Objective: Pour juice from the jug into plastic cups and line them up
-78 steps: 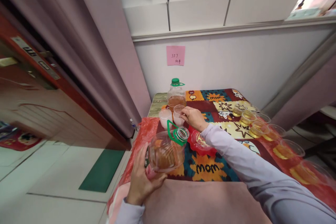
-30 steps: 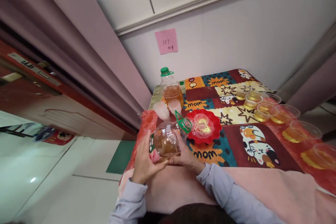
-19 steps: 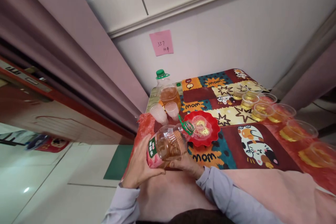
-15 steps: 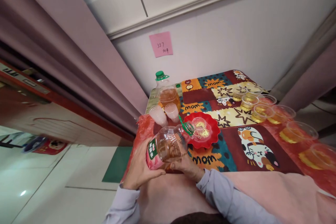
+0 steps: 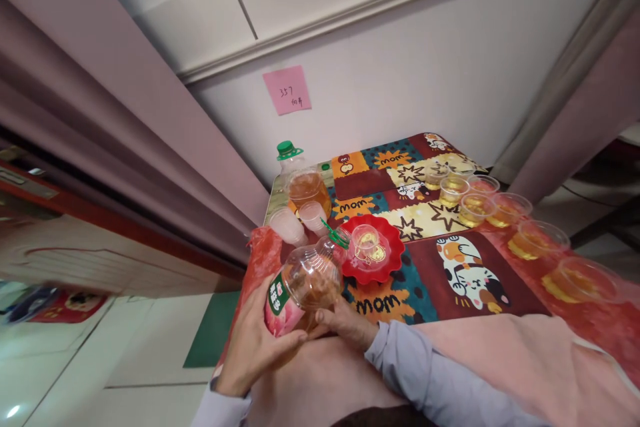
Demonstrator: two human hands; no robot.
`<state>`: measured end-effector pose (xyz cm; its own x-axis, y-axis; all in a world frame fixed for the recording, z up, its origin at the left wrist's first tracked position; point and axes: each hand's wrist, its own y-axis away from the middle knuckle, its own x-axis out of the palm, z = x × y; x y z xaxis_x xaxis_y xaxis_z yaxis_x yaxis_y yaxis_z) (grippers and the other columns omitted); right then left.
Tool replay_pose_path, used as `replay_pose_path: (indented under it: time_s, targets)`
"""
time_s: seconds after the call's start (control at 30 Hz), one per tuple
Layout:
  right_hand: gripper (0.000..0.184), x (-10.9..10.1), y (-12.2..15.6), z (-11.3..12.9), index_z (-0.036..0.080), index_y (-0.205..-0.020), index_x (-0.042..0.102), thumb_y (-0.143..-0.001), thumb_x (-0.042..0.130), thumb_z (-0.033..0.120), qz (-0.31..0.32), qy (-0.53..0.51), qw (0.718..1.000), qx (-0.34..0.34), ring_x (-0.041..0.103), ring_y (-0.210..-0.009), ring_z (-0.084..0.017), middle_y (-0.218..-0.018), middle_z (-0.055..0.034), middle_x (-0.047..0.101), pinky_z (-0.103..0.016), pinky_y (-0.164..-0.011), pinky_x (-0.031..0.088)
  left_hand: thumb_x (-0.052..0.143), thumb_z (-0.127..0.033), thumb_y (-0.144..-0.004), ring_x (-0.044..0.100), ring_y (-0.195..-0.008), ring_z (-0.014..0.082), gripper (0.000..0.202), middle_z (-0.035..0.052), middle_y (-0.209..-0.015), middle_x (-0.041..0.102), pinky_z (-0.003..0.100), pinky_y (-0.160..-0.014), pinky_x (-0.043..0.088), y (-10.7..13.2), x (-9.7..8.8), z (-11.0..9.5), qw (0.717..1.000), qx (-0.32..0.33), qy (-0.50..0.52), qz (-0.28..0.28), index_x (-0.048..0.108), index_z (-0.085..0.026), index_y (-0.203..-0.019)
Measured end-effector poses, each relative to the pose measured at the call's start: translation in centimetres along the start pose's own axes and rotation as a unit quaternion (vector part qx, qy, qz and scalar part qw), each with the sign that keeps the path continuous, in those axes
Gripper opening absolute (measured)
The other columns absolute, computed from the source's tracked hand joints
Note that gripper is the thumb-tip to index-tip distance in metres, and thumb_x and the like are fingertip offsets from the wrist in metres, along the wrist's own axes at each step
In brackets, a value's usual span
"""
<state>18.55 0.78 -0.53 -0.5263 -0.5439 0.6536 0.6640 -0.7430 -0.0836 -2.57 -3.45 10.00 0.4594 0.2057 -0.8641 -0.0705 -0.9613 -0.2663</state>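
Observation:
Both hands hold a large clear plastic bottle [image 5: 313, 277] of amber drink, tilted with its uncapped green-ringed neck toward the right. My left hand [image 5: 260, 333] is wrapped round the labelled base end. Under and beside the shoulder, my right hand [image 5: 340, 320] grips it, some fingers hidden behind the bottle. The mouth is at a clear plastic cup [image 5: 365, 240], which stands in a red scalloped plate [image 5: 395, 263]. I cannot make out a stream of liquid.
Behind stand another green-capped bottle [image 5: 307, 190] and two stacks of plastic cups [image 5: 313, 215]. Several filled cups [image 5: 477, 209] line the right side of the table. Patterned mats [image 5: 465, 273] cover the tabletop; a door [image 5: 115, 240] is at left.
The view has shifted slightly, so most things sit further left in the picture. My hands keep their hold, and the bottle remains tilted toward the cup.

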Motion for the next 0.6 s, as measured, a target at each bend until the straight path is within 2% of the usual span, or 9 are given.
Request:
replay_pose_path:
  time_s: [0.1,0.2,0.33,0.47,0.6]
  targets:
    - [0.107,-0.2,0.1,-0.9,0.037,-0.161,0.055,-0.071,0.093,0.081,-0.002,-0.044,0.999,0.025,0.075,-0.129,-0.038,-0.155,-0.0126,0.068,-0.057,-0.100,0.067,0.094,-0.067,-0.067,0.077,-0.127,0.0452,0.110,0.0194,-0.149,0.074,0.061,-0.106,0.064,-0.1,0.0,-0.4,1.000,0.007,-0.015,0.000,0.057,-0.022,-0.161]
    - [0.108,-0.3,0.3,-1.5,0.038,-0.161,0.054,-0.072,0.087,0.089,-0.019,-0.060,0.997,0.033,0.079,-0.120,-0.037,-0.147,-0.0122,0.074,-0.058,-0.097,0.068,0.095,-0.065,-0.067,0.077,-0.128,0.0450,0.109,0.0182,-0.149,0.074,0.061,-0.106,0.064,-0.3,-0.2,-0.7,1.000,0.006,-0.024,0.006,0.057,-0.024,-0.161]
    - [0.108,-0.3,0.5,-1.3,0.034,-0.159,0.056,-0.073,0.083,0.093,-0.011,-0.054,0.998,0.027,0.079,-0.122,-0.037,-0.142,-0.0130,0.076,-0.061,-0.099,0.066,0.094,-0.065,-0.069,0.074,-0.132,0.0460,0.111,0.0195,-0.151,0.073,0.063,-0.107,0.063,-0.6,-0.5,-0.9,0.999,-0.003,-0.028,0.024,0.054,-0.024,-0.163]
    - [0.107,-0.2,0.6,-0.9,0.036,-0.165,0.049,-0.078,0.081,0.090,0.003,-0.063,0.998,0.017,0.077,-0.125,-0.035,-0.151,-0.0133,0.072,-0.056,-0.099,0.067,0.092,-0.071,-0.070,0.074,-0.132,0.0458,0.112,0.0198,-0.150,0.074,0.063,-0.107,0.062,-0.8,-0.5,-0.9,0.999,0.012,-0.033,0.028,0.053,-0.023,-0.164]
    - [0.102,-0.3,0.5,-1.4,0.035,-0.162,0.052,-0.081,0.083,0.086,0.005,-0.092,0.996,0.011,0.078,-0.125,-0.034,-0.149,-0.0132,0.073,-0.050,-0.095,0.068,0.091,-0.073,-0.070,0.075,-0.131,0.0455,0.113,0.0190,-0.150,0.074,0.063,-0.105,0.063,-1.0,-0.5,-1.1,0.998,0.009,-0.050,0.024,0.052,-0.024,-0.164]
